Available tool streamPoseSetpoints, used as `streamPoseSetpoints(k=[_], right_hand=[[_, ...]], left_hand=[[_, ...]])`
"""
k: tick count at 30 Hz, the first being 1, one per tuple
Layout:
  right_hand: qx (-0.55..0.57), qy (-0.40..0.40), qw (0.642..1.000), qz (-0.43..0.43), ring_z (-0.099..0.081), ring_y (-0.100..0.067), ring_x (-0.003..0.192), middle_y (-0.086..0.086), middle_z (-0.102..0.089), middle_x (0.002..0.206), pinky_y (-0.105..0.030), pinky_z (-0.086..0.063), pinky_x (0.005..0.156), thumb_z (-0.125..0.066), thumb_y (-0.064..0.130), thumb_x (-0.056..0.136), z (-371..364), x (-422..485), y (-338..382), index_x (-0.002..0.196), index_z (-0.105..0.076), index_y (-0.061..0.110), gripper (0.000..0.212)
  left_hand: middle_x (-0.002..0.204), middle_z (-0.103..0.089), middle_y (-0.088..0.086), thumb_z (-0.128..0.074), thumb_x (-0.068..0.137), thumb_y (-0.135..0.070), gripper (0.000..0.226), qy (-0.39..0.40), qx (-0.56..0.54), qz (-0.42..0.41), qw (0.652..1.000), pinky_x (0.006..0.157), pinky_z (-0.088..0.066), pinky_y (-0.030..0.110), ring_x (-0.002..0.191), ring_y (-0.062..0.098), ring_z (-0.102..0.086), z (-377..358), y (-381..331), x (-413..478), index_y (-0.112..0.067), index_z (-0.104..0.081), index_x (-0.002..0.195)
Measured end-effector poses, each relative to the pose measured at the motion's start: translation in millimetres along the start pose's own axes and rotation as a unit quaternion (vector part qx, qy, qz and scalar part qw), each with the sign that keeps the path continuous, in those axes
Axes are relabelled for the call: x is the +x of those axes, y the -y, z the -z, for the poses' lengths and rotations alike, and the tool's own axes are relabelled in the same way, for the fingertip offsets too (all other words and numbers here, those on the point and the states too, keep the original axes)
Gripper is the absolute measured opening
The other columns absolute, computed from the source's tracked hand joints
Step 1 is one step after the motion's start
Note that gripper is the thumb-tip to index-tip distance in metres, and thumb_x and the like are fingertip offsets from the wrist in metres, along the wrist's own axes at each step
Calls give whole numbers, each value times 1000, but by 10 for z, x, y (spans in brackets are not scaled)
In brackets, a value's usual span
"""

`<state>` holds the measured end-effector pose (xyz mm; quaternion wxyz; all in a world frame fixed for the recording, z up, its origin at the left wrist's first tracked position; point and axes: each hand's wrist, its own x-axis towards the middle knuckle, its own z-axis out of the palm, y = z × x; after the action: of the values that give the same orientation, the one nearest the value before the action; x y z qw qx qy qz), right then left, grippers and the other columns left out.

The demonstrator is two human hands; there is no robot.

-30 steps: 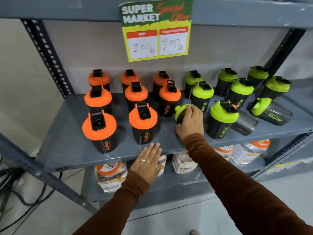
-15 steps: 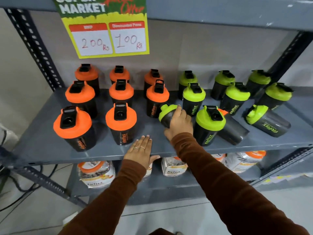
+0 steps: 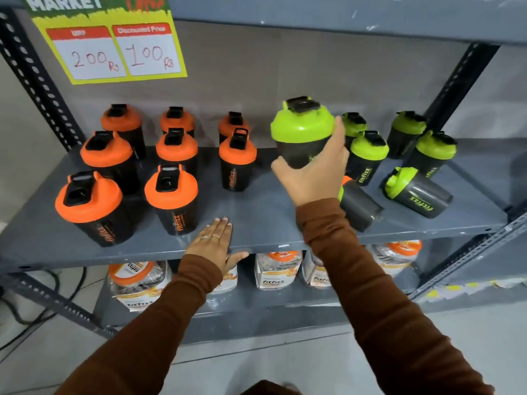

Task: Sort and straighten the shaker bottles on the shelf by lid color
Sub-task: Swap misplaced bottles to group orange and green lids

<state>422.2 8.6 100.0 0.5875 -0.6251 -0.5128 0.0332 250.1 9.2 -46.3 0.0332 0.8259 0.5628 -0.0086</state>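
My right hand (image 3: pixel 315 172) grips a green-lid shaker bottle (image 3: pixel 302 126) and holds it upright above the grey shelf (image 3: pixel 256 220), in the gap between the two colour groups. Several orange-lid bottles (image 3: pixel 171 189) stand upright on the left half. Several green-lid bottles (image 3: pixel 369 149) stand at the right rear. One green-lid bottle (image 3: pixel 417 192) lies on its side at the right. An orange-lid bottle (image 3: pixel 359 205) also lies tipped, partly hidden behind my right wrist. My left hand (image 3: pixel 212 242) rests flat on the shelf's front edge, fingers spread, holding nothing.
A yellow price sign (image 3: pixel 114 49) hangs from the shelf above. Perforated uprights (image 3: pixel 34 81) frame both sides. Clear jars with orange lids (image 3: pixel 137 283) fill the lower shelf. Cables (image 3: pixel 28 309) lie on the floor at the left.
My right hand took hold of the tipped green-lid bottle, lifted it off the shelf and turned it upright. My left hand stayed on the shelf edge. The view shifted right and closer.
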Motion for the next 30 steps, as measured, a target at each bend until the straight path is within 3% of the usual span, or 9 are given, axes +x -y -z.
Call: streamPoseSetpoints(k=[2,5,7,13,17,21,24,27,30], right_hand=[[-6,-12,1000,-10,-40,-34,121,-16,-47,131,-31,-31,102,-79,27,51,168,132,-110,137,-30,5,102],[-7,-71,995,-63,-38,-32,121,-17,-44,127,-38,-33,105,-76,29,47,429,325,-327,134,-37,15,96],[8,-100,990,-98,-36,-32,122,-18,-43,127,-35,-35,104,-79,22,50,596,483,-540,134,-36,17,94],[21,-106,977,-184,-37,-32,126,-18,-43,136,-20,-27,99,-85,12,58,984,794,-1210,137,-26,8,99],[-49,-37,974,-220,-49,-33,121,-17,-50,131,-40,-36,109,-89,14,51,1013,811,-1634,128,-33,5,95],[-72,6,958,-278,-44,-37,125,-19,-48,134,-41,-36,108,-87,10,55,1018,773,-1847,130,-31,4,93],[-93,37,958,-270,-41,-37,128,-20,-43,137,-42,-32,110,-86,11,56,1016,781,-1907,133,-29,2,96],[-152,-9,954,-257,-30,-38,133,-21,-32,144,-45,-24,111,-82,20,61,1003,731,-1777,140,-20,3,102],[-158,-48,986,9,-32,-35,128,-24,-40,137,-44,-22,109,-69,25,60,997,545,-1576,136,-29,-2,90]], left_hand=[[155,-8,8,25,47,-82,124,2,6,-7,1000,116,-2,31,143,20,-6,25,-144,49,-9,-7,142],[155,-6,7,-19,81,-69,86,11,-4,-2,1000,116,-3,31,143,19,-5,28,-386,138,-11,-5,143],[155,-7,6,-26,85,-61,78,15,-5,14,1000,116,-4,31,143,19,-7,28,-496,153,-11,-6,143],[155,-12,4,-26,87,-57,72,-17,-20,50,998,116,-8,31,142,18,-12,-14,-557,184,-14,-11,143],[154,-13,4,-24,87,-59,73,-18,-12,56,998,116,-8,30,142,17,-13,-37,-547,193,-14,-11,143],[149,-29,8,20,58,-81,117,-30,-11,61,998,115,-17,35,138,23,-26,-88,-533,221,-10,-25,139],[151,-26,7,31,44,-81,131,-16,-12,70,997,115,-15,34,139,22,-24,-112,-515,230,-11,-23,140],[153,-20,6,13,65,-79,106,-15,-6,72,997,116,-12,32,141,20,-19,-58,-553,223,-13,-17,142],[154,-14,5,-28,87,-57,73,-3,-1,70,998,116,-9,31,142,19,-14,-37,-582,207,-13,-12,142]])
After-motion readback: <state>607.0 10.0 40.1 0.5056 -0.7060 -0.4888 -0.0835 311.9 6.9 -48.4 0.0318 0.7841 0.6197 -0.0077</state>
